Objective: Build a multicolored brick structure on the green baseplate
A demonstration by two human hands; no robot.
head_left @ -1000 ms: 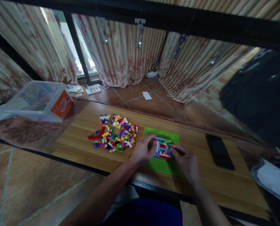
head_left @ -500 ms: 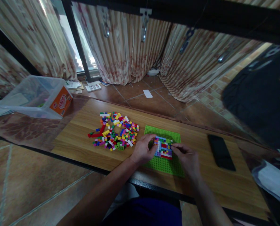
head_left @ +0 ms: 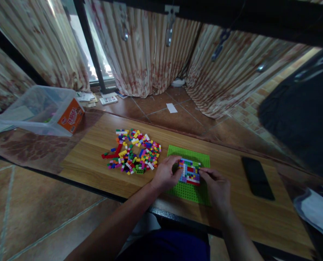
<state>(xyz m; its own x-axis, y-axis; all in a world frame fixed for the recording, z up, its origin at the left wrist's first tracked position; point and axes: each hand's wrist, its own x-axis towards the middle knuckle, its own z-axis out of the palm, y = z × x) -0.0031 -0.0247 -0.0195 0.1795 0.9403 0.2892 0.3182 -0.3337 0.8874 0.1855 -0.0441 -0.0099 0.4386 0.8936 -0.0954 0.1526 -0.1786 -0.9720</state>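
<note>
A green baseplate [head_left: 190, 153] lies on the wooden table [head_left: 96, 145], with a patch of coloured bricks [head_left: 189, 172] built on its middle. My left hand [head_left: 165, 174] rests at the patch's left edge, fingers curled against the bricks and plate. At the patch's right edge my right hand [head_left: 215, 185] has its fingertips pinched together against the bricks. What the pinch holds is too small to see. A heap of loose coloured bricks [head_left: 134, 150] lies just left of the plate.
A black phone [head_left: 258, 177] lies on the table to the right. A clear plastic tub with an orange label [head_left: 42, 114] stands at the far left on a brown cloth. Curtains and a tiled floor lie beyond. A dark bag [head_left: 302, 108] sits at right.
Both hands stay at the brick patch with only small finger shifts. The camera has tilted slightly, so everything sits a bit lower and to the right.
</note>
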